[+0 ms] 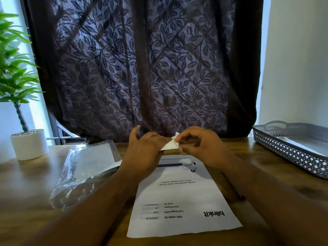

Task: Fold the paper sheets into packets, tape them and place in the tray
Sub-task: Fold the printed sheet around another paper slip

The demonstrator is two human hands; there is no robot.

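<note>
A small folded white paper packet is held above the table between both hands. My left hand grips its left part, with the thumb raised. My right hand pinches its right end with the fingertips, where something thin and yellowish shows; whether that is tape I cannot tell. Under the hands a printed white paper sheet lies flat on the wooden table. The grey perforated tray stands at the right, with something white inside near its far wall.
A clear plastic sleeve with white sheets lies left of the printed sheet. A potted plant in a white pot stands at the far left. A dark patterned curtain hangs behind the table.
</note>
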